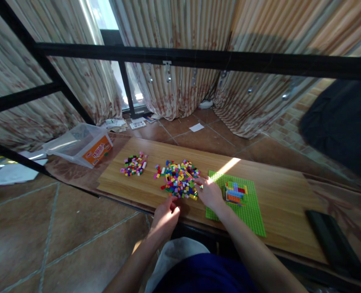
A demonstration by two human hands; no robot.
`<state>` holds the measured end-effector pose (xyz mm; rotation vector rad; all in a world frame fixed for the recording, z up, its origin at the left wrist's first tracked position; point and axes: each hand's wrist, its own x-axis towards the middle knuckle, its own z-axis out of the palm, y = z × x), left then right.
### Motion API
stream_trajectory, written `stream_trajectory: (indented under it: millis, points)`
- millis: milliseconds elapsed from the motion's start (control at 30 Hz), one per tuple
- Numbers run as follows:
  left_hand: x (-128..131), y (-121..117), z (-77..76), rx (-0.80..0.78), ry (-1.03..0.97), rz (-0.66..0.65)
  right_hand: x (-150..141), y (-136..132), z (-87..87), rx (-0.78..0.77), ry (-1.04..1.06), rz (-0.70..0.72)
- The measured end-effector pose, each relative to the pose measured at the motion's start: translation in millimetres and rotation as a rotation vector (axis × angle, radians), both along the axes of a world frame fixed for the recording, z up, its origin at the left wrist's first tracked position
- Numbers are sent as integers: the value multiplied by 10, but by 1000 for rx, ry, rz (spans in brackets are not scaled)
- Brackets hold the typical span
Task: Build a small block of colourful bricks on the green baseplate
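Note:
A loose pile of small multicoloured toy bricks (180, 177) lies on the wooden board. My right hand (211, 194) reaches into the pile's right edge, its fingertips among the bricks and its finger and thumb a little apart. At the near edge of the pile rests my left hand (165, 215), fingers loosely curled with a gap to the thumb; I see no brick in it. Right of the pile, partly under my right hand and forearm, is a green studded baseplate (252, 211). On it stands a small built block structure (235, 192) in blue, orange, yellow and red.
A smaller heap of bricks (134, 165) sits farther left on the board (156, 152). Beyond it stands a clear plastic box (76, 142) with an orange label. A black flat object (333, 238) lies at the right end. Black metal bars (198, 57) run across in front of curtains.

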<state>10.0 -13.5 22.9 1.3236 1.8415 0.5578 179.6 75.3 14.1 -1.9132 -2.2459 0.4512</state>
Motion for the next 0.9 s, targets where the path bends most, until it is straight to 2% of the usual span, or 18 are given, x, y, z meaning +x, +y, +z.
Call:
stream_trajectory:
  millis: [400,600,733,900]
  points:
    - [0,3,14,27,4,-2,-138,51,-21,24,66,8]
    - [-21,-24,-13,42,-55,22,-109,38,-49,57,142,52]
    - [-5,-29,-36,103,-208,75,-50,-95,90,82,189,66]
    - [126,59,138,197,-532,200,-7,-390,351,144,345,189]
